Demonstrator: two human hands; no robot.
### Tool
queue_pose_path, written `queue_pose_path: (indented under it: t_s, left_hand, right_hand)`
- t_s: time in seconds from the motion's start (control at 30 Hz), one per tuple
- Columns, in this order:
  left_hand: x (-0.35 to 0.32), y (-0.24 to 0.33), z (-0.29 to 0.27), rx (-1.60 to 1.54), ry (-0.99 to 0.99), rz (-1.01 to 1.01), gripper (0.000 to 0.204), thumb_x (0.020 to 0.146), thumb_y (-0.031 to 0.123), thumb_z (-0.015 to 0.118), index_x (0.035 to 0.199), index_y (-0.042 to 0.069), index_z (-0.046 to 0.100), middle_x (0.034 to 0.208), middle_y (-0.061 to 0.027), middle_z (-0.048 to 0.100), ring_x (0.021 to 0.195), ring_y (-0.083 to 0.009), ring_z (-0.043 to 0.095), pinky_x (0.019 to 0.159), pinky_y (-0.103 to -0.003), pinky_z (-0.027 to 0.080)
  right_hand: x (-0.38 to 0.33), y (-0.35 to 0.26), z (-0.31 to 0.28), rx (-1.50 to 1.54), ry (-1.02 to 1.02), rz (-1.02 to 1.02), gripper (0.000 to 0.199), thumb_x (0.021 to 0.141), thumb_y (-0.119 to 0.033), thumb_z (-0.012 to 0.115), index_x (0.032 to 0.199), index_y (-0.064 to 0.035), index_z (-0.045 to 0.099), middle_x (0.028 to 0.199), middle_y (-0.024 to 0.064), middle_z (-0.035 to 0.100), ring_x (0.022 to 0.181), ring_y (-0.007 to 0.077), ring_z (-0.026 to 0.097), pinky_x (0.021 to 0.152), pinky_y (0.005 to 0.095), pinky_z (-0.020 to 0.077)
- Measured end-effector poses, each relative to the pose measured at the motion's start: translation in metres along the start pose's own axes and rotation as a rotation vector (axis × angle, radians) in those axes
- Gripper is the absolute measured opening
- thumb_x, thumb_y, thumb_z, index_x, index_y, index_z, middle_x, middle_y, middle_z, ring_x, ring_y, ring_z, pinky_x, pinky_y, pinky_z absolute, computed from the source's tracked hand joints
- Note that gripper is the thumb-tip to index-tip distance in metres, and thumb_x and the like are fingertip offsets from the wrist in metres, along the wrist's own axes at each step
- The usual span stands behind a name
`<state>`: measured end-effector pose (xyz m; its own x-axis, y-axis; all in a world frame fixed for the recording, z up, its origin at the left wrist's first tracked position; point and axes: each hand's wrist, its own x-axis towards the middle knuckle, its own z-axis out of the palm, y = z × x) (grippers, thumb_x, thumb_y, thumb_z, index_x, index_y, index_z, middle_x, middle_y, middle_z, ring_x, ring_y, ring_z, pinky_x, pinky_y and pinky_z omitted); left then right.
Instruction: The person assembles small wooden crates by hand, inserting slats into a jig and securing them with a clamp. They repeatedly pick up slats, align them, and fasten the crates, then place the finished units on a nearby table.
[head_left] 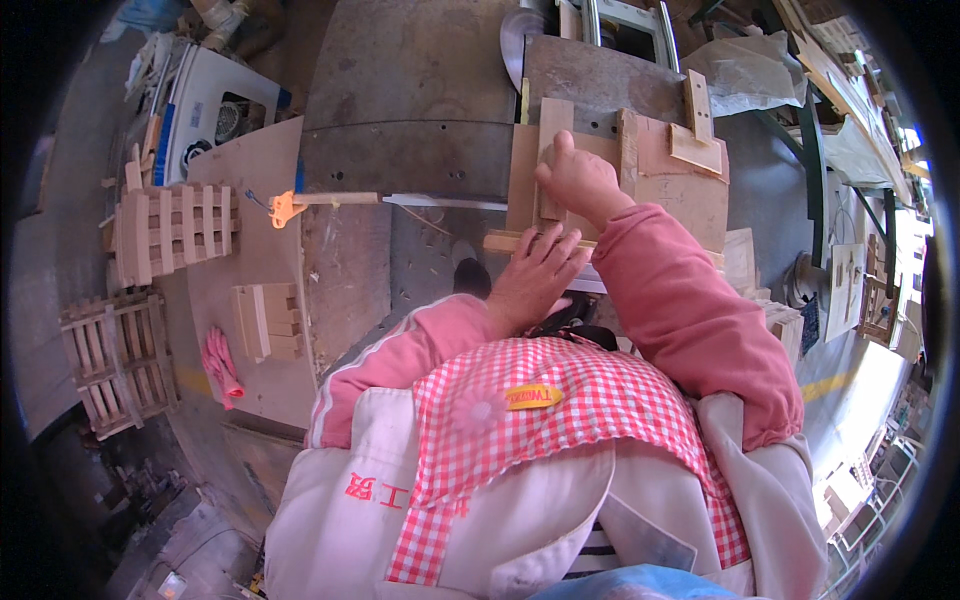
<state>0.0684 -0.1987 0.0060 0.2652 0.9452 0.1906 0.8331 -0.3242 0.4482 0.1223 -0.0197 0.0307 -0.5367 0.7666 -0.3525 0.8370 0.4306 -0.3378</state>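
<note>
My right hand (583, 182) is closed over a flat wooden board (556, 112), its thumb pointing away from me. The board lies lengthwise on a brown panel (522, 170) on the metal saw table (410, 100). Nearer my body, the fingers of my left hand (537, 277) curl over a narrow wooden strip (502, 240) that runs crosswise along the near edge of the panel. A round saw blade (516, 48) stands beyond the board. The undersides of both hands are hidden.
Small wooden pieces (695, 150) lie to the right of the panel. At left are an orange clamp-like piece (286, 208), stacked wood blocks (268, 320), pink gloves (220, 368) and slatted wooden stacks (180, 235). A green metal frame (815, 170) stands at right.
</note>
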Motion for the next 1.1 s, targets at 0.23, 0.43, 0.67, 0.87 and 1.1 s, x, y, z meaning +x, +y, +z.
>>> queue_pose_path:
  t_s: [0.23,0.43,0.67,0.87,1.1]
  left_hand:
    - [0.015,-0.012,0.001,0.042,0.005,0.011,0.081,0.061,0.040,0.083,0.127,0.006,0.050,0.134,-0.0126,0.044,0.129,-0.0298,0.041,0.108,-0.048,0.031]
    - [0.029,-0.021,-0.002,0.049,0.037,0.024,0.077,0.059,0.040,0.083,0.120,0.004,0.054,0.133,-0.0137,0.044,0.128,-0.0303,0.041,0.107,-0.045,0.032]
    - [0.041,-0.030,-0.005,0.128,-0.041,0.028,0.082,0.070,0.045,0.078,0.135,0.006,0.047,0.135,-0.0139,0.046,0.129,-0.0295,0.040,0.110,-0.045,0.029]
    - [0.054,-0.038,-0.008,0.144,-0.032,0.030,0.081,0.070,0.046,0.078,0.135,0.007,0.048,0.134,-0.0134,0.047,0.129,-0.0291,0.040,0.109,-0.044,0.029]
    - [0.068,-0.048,-0.009,0.112,0.064,0.043,0.067,0.062,0.042,0.082,0.113,0.006,0.057,0.134,-0.0136,0.046,0.126,-0.0304,0.042,0.107,-0.045,0.032]
  right_hand:
    - [0.011,0.002,-0.002,-0.026,0.033,0.001,0.040,0.091,-0.036,0.048,0.111,-0.0006,0.044,0.089,0.0284,0.068,0.087,0.0427,0.068,0.079,0.0486,0.0528]
    - [0.027,0.007,-0.005,-0.035,0.059,-0.018,0.041,0.091,-0.036,0.049,0.110,-0.0002,0.045,0.088,0.0276,0.068,0.087,0.0426,0.068,0.079,0.0484,0.0531]
    - [0.043,0.008,-0.013,-0.043,0.064,-0.003,0.042,0.089,-0.037,0.051,0.111,-0.0006,0.047,0.092,0.0271,0.069,0.090,0.0417,0.068,0.081,0.0481,0.0525]
    - [0.058,0.009,-0.020,-0.042,0.040,0.022,0.045,0.089,-0.038,0.051,0.114,-0.0007,0.046,0.094,0.0266,0.069,0.093,0.0414,0.067,0.084,0.0474,0.0518]
    - [0.076,0.012,-0.025,-0.065,0.051,0.008,0.045,0.089,-0.038,0.050,0.113,-0.0002,0.045,0.095,0.0283,0.068,0.094,0.0421,0.067,0.084,0.0482,0.0513]
